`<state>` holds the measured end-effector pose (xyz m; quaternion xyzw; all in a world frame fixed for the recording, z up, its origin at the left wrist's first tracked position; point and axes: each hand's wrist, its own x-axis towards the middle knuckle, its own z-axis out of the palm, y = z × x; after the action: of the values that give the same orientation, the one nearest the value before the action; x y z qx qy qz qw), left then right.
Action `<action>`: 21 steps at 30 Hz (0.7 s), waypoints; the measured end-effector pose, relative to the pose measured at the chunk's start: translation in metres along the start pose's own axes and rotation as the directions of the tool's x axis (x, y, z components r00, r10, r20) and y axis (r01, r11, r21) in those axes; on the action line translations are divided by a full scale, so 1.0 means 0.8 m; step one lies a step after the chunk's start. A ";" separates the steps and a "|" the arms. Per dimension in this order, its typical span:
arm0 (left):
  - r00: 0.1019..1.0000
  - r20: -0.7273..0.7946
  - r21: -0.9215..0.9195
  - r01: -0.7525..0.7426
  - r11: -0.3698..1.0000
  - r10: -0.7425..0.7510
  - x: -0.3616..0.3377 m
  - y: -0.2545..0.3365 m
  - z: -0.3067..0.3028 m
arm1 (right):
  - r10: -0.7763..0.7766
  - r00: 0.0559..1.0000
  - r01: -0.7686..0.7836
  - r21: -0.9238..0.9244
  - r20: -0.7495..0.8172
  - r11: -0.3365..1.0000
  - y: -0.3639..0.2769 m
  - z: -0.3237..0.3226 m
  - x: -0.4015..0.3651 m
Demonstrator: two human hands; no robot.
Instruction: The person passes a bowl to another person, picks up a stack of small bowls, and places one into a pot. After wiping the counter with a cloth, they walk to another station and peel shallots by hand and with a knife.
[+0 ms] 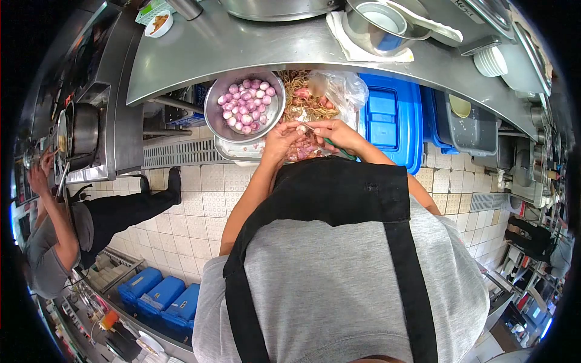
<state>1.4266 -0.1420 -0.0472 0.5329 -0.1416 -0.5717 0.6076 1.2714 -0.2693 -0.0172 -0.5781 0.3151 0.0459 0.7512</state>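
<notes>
Pink peeled shallots [247, 104] fill the round steel bowl [210, 115]. Just right of this bowl, a shallow metal tray [233, 154] holds brown dry peels [302, 97] and a crumpled clear plastic bag [344, 89]. Below the bowl's right edge the left hand [282, 141] and the right hand [336, 134] meet. The fingertips of both pinch one small pale shallot [301, 128], and the right hand also seems to grip a thin green-handled tool [330, 145]. I judge that the tool could slip toward the left fingers, because the hands are so close, or the shallot could drop to the tiled floor [200, 199].
</notes>
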 end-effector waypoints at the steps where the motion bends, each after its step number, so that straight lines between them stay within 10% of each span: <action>1: 1.000 0.006 -0.019 -0.008 1.000 0.008 -0.001 0.002 0.001 | 0.035 0.999 -0.038 0.140 0.023 0.989 0.000 -0.002 -0.001; 3: 0.999 0.020 -0.059 -0.024 0.998 0.025 -0.002 0.005 0.003 | 0.074 0.996 -0.085 0.298 0.046 0.951 0.001 -0.002 -0.001; 12: 0.998 -0.009 0.153 -0.061 0.986 0.063 -0.004 0.007 0.003 | -0.086 0.996 0.088 -0.327 0.022 0.941 -0.002 0.005 0.000; 18: 0.999 -0.045 0.247 -0.015 0.969 0.027 -0.006 0.012 0.004 | -0.470 0.883 0.392 -0.573 0.014 0.720 0.034 0.000 0.022; 21: 0.999 -0.041 0.084 0.014 0.996 -0.011 -0.003 0.003 -0.001 | 0.026 0.999 -0.027 0.038 0.036 0.999 0.001 0.001 0.002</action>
<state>1.4278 -0.1396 -0.0447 0.5704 -0.1496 -0.5581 0.5838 1.2725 -0.2686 -0.0185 -0.5585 0.3103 0.0599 0.7669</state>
